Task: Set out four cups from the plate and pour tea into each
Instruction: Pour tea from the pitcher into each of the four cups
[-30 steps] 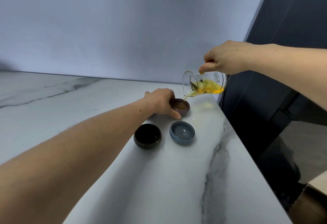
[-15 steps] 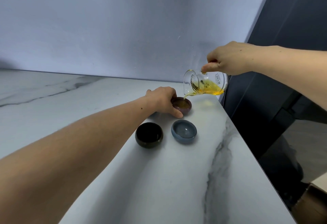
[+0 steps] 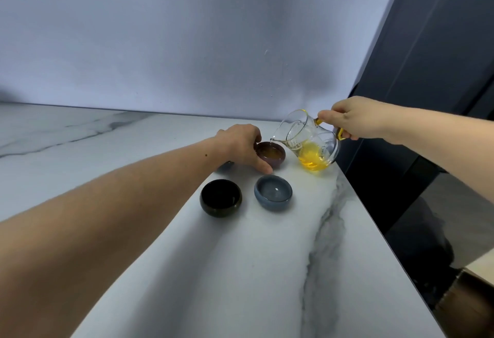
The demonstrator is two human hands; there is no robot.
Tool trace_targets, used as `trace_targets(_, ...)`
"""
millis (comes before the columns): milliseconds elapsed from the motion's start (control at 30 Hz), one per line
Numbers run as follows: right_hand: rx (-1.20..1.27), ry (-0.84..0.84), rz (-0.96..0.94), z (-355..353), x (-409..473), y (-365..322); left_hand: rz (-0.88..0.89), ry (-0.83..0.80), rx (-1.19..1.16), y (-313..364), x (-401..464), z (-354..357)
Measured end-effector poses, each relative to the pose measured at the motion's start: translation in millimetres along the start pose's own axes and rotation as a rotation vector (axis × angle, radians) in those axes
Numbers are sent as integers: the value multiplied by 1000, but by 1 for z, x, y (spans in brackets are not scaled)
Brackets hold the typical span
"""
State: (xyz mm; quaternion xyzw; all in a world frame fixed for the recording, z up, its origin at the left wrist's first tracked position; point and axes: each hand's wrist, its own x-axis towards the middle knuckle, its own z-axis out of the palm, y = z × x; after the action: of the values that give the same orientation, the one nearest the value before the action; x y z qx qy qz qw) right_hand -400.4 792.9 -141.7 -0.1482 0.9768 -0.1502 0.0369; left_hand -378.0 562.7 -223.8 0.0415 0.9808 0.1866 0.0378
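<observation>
Marble counter [image 3: 240,271], pale wall [image 3: 187,30], left fingers [image 3: 263,166] cupping brown cup [image 3: 270,154], right fingers [image 3: 324,116] gripping pitcher [image 3: 311,141]

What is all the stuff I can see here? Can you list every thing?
purple-brown cup: one, tea inside, back of the group, on the counter
black cup: one, front left; contents too dark to tell
blue-grey cup: one, front right, looks empty
fourth cup: one, mostly hidden behind the left wrist; colour unclear
glass pitcher: one, clear with yellow handle and yellow tea, spout by the purple-brown cup
marble counter: one, white with grey veins
wall: pale blue-grey, behind the counter
left hand: holds the purple-brown cup
right hand: holds the pitcher's handle
</observation>
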Motion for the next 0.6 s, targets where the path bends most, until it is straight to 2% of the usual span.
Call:
trace_targets(200, 102, 44, 13, -12, -11, -8, -27, 11, -71, -12, -18, -24)
trace_targets(367, 65, 77, -25, -24, -14, -30, -92, 29, -94, -38, -41, -36)
trace_targets(600, -5, 40, -134, -20, -7, -72, -169, 39, -140, -73, -64, -29)
